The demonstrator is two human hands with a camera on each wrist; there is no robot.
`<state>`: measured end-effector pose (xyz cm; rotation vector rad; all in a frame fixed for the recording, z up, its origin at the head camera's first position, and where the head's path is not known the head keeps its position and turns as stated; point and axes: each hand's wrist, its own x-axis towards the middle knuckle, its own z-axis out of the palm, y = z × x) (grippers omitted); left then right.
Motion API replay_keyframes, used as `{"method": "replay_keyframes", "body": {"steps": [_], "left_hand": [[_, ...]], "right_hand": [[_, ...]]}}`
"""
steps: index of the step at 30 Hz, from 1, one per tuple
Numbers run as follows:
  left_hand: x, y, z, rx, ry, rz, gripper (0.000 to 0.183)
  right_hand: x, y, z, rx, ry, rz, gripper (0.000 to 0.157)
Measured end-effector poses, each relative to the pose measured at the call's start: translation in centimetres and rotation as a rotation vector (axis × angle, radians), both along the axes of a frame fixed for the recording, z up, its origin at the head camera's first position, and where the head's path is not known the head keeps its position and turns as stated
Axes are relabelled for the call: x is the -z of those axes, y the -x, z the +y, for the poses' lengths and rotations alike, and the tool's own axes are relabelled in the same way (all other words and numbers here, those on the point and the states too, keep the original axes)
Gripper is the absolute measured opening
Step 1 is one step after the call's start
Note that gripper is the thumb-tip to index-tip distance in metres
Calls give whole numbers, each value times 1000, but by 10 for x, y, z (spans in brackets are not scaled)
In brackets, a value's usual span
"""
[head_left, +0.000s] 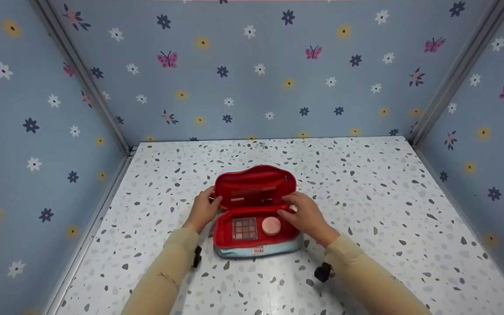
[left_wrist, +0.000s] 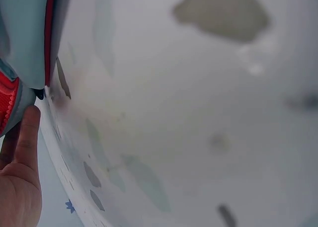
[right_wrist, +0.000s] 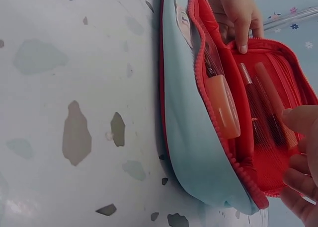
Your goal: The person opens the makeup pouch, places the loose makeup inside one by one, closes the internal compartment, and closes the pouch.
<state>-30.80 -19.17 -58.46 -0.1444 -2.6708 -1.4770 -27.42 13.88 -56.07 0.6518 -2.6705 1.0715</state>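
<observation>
A light blue makeup bag [head_left: 230, 253] with a red lining lies unzipped, its lid [head_left: 255, 173] raised at the back. In its base sit an eyeshadow palette [head_left: 244, 228] and a round pink compact [head_left: 271, 225]. Slim stick-like items [right_wrist: 268, 90] show behind the lid's red mesh pocket. My left hand [head_left: 204, 209] pinches the lid's left edge, thumb inside and fingers behind. At the bag's right side is my right hand [head_left: 309, 216], its fingers loosely bent and overlapping the lid's zipped edge; nothing shows between its thumb and fingers.
The bag stands on a white speckled table [head_left: 357, 183]. Blue flowered panels [head_left: 256, 74] rise behind and at both sides, joined by metal rails [head_left: 457, 70]. Dark wrist-camera pieces [head_left: 322, 272] hang below the sleeves.
</observation>
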Motion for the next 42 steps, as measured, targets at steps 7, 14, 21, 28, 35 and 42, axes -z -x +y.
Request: {"method": "replay_keyframes", "body": {"steps": [7,14,21,28,35,42], "left_hand": [[0,0,0,-3,-5,-27,31],[-2,1,0,-11,-7,-47,33],[-3,0,0,-3,-30,-24,29],[-4,-2,1,-5,-31,-48,32],[-2,-2,1,-6,-30,-47,31],[-2,-1,1,-4,-29,-32,29]], "right_hand": [[-2,4,4,35,19,46,36],[-7,11,5,115,8,29,36],[-8,21,6,158,22,77,30],[-8,30,8,192,42,83,28],[-10,38,5,227,54,36,29],[-14,45,1,247,50,-27,29]]}}
